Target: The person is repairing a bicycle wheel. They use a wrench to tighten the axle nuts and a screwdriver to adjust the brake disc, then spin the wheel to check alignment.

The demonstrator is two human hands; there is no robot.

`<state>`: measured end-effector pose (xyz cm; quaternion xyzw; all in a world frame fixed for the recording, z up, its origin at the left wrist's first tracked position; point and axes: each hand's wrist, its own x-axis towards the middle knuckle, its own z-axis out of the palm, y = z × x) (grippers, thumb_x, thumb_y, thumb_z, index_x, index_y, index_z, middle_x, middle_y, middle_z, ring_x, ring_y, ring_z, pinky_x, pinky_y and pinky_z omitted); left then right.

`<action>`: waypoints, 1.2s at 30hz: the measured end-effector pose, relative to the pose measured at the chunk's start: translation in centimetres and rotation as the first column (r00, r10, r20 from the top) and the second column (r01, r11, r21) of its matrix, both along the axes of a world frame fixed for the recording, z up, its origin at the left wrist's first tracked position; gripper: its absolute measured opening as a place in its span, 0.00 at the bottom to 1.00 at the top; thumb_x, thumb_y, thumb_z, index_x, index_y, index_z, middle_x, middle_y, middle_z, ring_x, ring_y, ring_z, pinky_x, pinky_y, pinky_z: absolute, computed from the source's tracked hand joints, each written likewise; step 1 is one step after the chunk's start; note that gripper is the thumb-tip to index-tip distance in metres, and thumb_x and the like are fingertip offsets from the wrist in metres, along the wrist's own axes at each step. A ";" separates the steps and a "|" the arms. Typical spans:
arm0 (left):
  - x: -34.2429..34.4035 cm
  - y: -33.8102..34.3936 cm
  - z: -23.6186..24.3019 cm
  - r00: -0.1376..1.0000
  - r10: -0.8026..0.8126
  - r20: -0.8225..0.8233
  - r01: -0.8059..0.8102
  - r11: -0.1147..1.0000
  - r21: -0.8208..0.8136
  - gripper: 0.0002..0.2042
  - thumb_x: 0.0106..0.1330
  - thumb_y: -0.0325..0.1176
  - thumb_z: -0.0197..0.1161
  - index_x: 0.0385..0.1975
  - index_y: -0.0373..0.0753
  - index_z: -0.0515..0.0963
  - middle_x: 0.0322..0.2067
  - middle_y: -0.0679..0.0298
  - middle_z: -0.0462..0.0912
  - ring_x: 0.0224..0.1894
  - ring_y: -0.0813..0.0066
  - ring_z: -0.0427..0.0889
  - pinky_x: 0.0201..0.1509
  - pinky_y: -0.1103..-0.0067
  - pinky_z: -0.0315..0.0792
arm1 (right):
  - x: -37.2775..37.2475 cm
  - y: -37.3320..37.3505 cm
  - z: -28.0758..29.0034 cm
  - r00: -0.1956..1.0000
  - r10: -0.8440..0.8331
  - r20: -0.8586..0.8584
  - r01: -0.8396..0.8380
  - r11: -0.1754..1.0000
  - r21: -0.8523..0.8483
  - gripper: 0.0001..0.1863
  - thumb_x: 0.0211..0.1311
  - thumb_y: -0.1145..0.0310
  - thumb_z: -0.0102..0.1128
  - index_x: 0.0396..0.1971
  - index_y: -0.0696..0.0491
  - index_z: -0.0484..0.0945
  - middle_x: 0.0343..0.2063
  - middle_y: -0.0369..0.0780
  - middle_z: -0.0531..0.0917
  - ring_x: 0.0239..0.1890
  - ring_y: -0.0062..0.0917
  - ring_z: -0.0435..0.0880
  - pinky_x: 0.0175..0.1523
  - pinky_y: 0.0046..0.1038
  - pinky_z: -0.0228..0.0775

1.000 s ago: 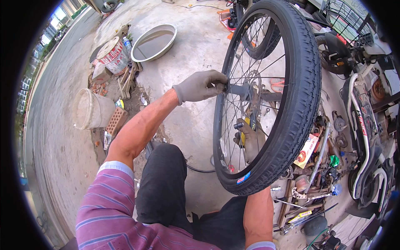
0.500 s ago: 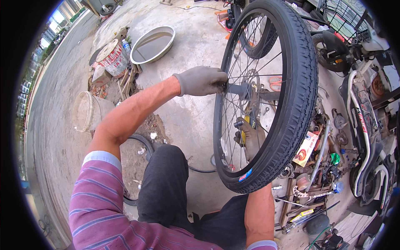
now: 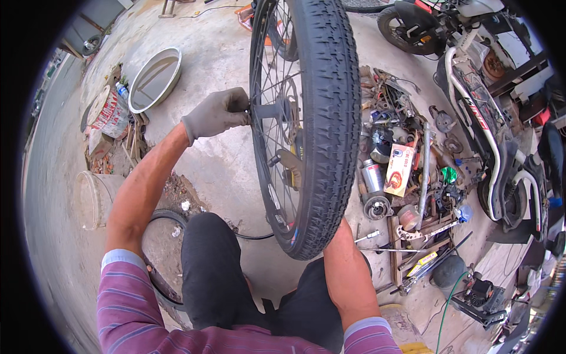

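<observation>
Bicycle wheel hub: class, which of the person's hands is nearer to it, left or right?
Left. The left hand has its fingertips at the left end of the bicycle wheel hub; the right hand is below the hub, partly hidden by the wheel.

Big red lettering across the round white plastic bucket [image 3: 109, 113], far left. Flat white, orange and yellow cardboard box [image 3: 400, 171] among the parts: printed characters at the upper end, picture below. Silver cylindrical metal can [image 3: 372, 175] next to it: printed label, too small to read. White tubular motorbike frame, right: bold characters on a red-and-white decal [image 3: 476, 112]. Black spoked bicycle wheel [image 3: 329, 124]: white rim marking [image 3: 274, 197], too oblique to read.
</observation>
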<state>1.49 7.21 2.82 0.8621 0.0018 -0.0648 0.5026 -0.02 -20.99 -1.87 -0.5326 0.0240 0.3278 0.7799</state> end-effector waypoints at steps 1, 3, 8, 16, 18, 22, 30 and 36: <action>0.0 0.0 -0.3 1.000 -0.003 0.026 0.005 0.996 -0.084 0.10 0.62 0.27 0.71 0.35 0.34 0.74 0.28 0.69 0.74 0.31 0.82 0.71 0.35 0.79 0.70 | 0.2 -0.1 0.1 1.000 -0.002 -0.016 0.003 0.998 0.064 0.42 0.66 0.59 0.72 0.71 0.66 0.63 0.48 0.43 0.86 0.41 0.24 0.85 0.48 0.23 0.77; -0.2 -0.4 -0.8 0.991 0.028 0.131 -0.019 0.998 -0.067 0.09 0.63 0.25 0.68 0.37 0.34 0.74 0.30 0.68 0.75 0.33 0.82 0.74 0.37 0.80 0.73 | 0.5 -0.3 0.8 0.982 0.095 0.163 -0.060 0.976 -0.209 0.52 0.59 0.57 0.77 0.70 0.76 0.56 0.47 0.54 0.85 0.44 0.26 0.86 0.48 0.24 0.79; -1.6 -1.6 -0.5 0.983 0.087 0.164 -0.070 0.991 -0.110 0.10 0.71 0.31 0.64 0.46 0.34 0.74 0.36 0.63 0.82 0.38 0.77 0.83 0.43 0.78 0.80 | 0.4 -0.7 3.0 0.994 0.092 0.066 -0.074 0.968 -0.240 0.55 0.57 0.55 0.77 0.72 0.75 0.55 0.51 0.58 0.84 0.51 0.33 0.87 0.56 0.26 0.78; -2.3 -2.5 -0.2 0.983 0.170 0.075 -0.151 0.966 -0.209 0.12 0.77 0.38 0.60 0.48 0.34 0.73 0.37 0.59 0.85 0.35 0.69 0.89 0.39 0.74 0.85 | 0.8 -0.7 3.3 0.980 0.152 0.129 -0.104 0.943 -0.316 0.55 0.57 0.54 0.77 0.71 0.75 0.56 0.51 0.58 0.84 0.51 0.34 0.87 0.56 0.27 0.77; -2.0 -2.4 -0.5 0.980 0.194 0.030 -0.178 0.941 -0.288 0.10 0.76 0.34 0.58 0.48 0.34 0.73 0.36 0.57 0.85 0.34 0.67 0.89 0.39 0.73 0.85 | 0.8 -0.7 3.2 0.978 0.159 0.134 -0.108 0.940 -0.323 0.55 0.57 0.54 0.77 0.71 0.75 0.56 0.51 0.58 0.84 0.51 0.34 0.87 0.56 0.27 0.77; -1.5 -1.9 -0.7 0.965 0.234 -0.115 -0.261 0.863 -0.433 0.08 0.73 0.27 0.56 0.47 0.34 0.72 0.36 0.55 0.85 0.34 0.65 0.89 0.39 0.72 0.86 | 0.9 -0.8 3.3 0.975 0.167 0.144 -0.111 0.937 -0.331 0.55 0.57 0.53 0.76 0.71 0.75 0.56 0.51 0.58 0.84 0.51 0.34 0.87 0.56 0.28 0.77; -1.6 -1.4 -1.0 0.966 0.211 -0.152 -0.260 0.828 -0.497 0.09 0.72 0.28 0.58 0.48 0.34 0.72 0.36 0.56 0.85 0.32 0.66 0.88 0.36 0.73 0.86 | 1.1 -0.7 3.3 0.970 0.184 0.161 -0.118 0.930 -0.348 0.54 0.57 0.52 0.76 0.70 0.75 0.57 0.51 0.58 0.84 0.51 0.35 0.87 0.57 0.29 0.77; -1.6 -1.2 -2.8 0.961 0.209 -0.179 -0.275 0.742 -0.611 0.12 0.72 0.34 0.62 0.48 0.34 0.73 0.31 0.60 0.81 0.26 0.72 0.83 0.28 0.76 0.80 | 1.0 -0.9 3.3 0.968 0.189 0.167 -0.118 0.924 -0.363 0.54 0.57 0.52 0.76 0.70 0.75 0.58 0.51 0.58 0.84 0.51 0.36 0.87 0.57 0.29 0.77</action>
